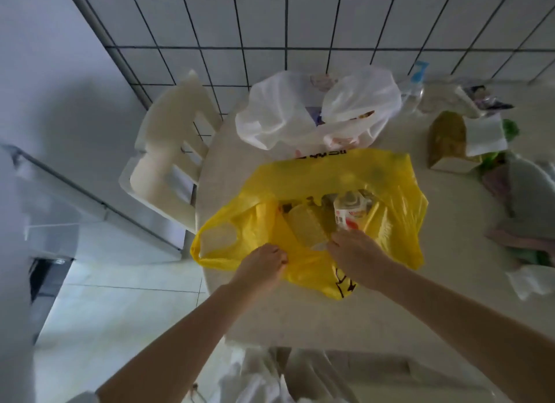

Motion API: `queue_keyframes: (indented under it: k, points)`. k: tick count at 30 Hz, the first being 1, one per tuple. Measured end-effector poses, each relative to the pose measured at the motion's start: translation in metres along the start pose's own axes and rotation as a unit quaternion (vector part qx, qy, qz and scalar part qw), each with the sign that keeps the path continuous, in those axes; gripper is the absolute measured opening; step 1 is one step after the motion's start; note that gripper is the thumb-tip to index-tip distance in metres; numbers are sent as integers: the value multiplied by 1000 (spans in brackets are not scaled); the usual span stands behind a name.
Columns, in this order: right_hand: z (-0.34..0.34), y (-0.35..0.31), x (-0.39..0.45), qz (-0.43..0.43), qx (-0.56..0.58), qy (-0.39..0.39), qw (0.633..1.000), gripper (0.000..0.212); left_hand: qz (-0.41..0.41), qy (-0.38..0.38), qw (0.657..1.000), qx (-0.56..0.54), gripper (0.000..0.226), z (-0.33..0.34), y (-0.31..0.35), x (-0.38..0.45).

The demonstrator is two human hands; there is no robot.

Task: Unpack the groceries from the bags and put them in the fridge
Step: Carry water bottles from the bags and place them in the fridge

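- left hand (264, 263) pinches the near rim of the yellow bag (315, 180), holding it open.
- right hand (356, 252) reaches in at 12 o'clock, fingers hidden, grip unclear.
- carton (350, 213) stands inside the bag: probably light, stiff, best taken by its sides.
- label red and white, unreadable.
- white bag (300, 111) beyond, soft.

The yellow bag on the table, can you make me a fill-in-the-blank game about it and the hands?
1. The left hand pinches the edge of the ____ bag.
2. The right hand reaches into that bag beside a ____ with a red and white label.
3. Behind it on the table sits a ____ plastic bag.

Missing words: yellow; carton; white
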State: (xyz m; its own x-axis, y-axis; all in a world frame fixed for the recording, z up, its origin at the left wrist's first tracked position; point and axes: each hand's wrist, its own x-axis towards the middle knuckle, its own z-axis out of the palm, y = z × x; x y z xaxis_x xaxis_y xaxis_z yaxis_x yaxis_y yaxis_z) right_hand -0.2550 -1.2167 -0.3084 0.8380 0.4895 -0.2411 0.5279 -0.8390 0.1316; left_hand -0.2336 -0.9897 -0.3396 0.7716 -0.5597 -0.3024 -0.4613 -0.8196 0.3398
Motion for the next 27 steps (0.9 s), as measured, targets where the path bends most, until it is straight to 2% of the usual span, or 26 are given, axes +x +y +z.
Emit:
queue_keyframes:
  k: [2,6,8,11,14,16,18,21,24,27]
  points:
    - [5,11,-14,-14,28,70,997,24,-21,7,999,-45,28,-7,3,-3]
    - [9,26,-35,-4,132,124,983,20,-18,18,993,-112,27,-9,10,-8]
    - [11,28,-44,0,158,121,980,17,-23,-26,992,-125,37,-9,16,-10]
    - [20,30,-59,7,174,108,979,15,-31,-108,990,-87,57,-4,20,-14]
    - [37,38,-77,29,193,115,974,9,-8,-156,987,-42,48,8,23,-16]
    - [48,39,-91,41,176,107,978,12,-7,-146,988,-52,36,16,25,-16]
    - [63,41,-106,61,165,91,980,8,-25,-120,991,-62,34,20,26,-15]
    - [85,51,-122,111,177,64,976,36,-33,-118,992,-16,33,24,21,-9]
    - [100,62,-130,137,199,69,968,43,-55,-123,991,12,39,19,22,-3]
    - [90,67,-127,149,266,119,945,32,-67,-21,998,-3,38,7,26,2]
